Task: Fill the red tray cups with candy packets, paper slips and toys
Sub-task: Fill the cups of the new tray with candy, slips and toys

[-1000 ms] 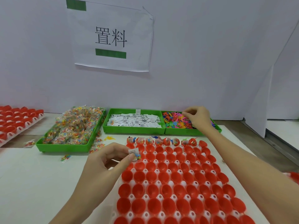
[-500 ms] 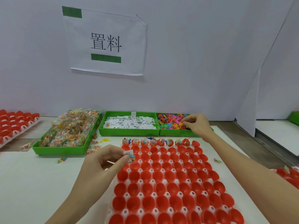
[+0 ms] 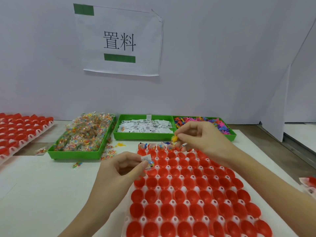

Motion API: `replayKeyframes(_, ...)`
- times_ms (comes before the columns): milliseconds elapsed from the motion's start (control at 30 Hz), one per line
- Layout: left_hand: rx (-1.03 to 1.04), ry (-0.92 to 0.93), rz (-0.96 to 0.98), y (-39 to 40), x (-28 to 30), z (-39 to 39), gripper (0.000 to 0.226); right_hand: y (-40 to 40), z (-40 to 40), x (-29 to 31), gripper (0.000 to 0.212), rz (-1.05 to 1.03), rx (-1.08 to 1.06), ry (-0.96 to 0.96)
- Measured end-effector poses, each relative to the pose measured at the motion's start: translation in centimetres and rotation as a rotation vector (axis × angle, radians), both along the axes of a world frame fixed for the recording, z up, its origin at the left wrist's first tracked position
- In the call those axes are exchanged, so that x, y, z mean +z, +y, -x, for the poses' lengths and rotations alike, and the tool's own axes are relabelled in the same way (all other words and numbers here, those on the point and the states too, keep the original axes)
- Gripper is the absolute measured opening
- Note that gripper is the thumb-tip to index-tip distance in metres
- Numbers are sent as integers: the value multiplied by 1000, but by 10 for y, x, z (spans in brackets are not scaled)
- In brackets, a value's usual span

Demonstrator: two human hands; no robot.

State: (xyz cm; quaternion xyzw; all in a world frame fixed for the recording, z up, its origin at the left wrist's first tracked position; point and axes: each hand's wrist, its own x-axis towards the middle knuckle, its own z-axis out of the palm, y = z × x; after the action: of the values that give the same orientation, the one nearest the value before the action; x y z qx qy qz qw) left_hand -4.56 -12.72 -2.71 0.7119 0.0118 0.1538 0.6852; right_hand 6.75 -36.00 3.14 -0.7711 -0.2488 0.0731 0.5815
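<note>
A tray of red cups lies in front of me; the cups of its far row hold packets, slips and toys, the rest stand bare. My left hand pinches a white paper slip and a candy packet together over the tray's far left corner. My right hand pinches a small yellow toy just above the far row, near the front wall of the toy bin. Behind the tray stand three green bins: candy packets, paper slips and coloured toys.
Another tray of red cups lies at the far left. Loose candy packets and a yellow toy lie on the white table near the candy bin. A red-and-white object sits at the right edge. A white partition with a paper sign stands behind.
My right hand has left the toy bin with a yellow toy and moved left and nearer, over the tray's far row. My left hand still holds the slip and packet.
</note>
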Motion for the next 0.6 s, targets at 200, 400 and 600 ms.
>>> replayKeyframes(200, -68, 25, 91, -11, 3, 6, 14, 26, 66, -16, 9, 36, 43, -84)
replayKeyframes(400, -172, 29, 51, -13, 5, 10, 12, 18, 73, -26, 11, 39, -48, -156)
replayKeyframes(600, -198, -21, 62, -19, 4, 11, 15, 9, 70, -19, 17, 76, 23, -114)
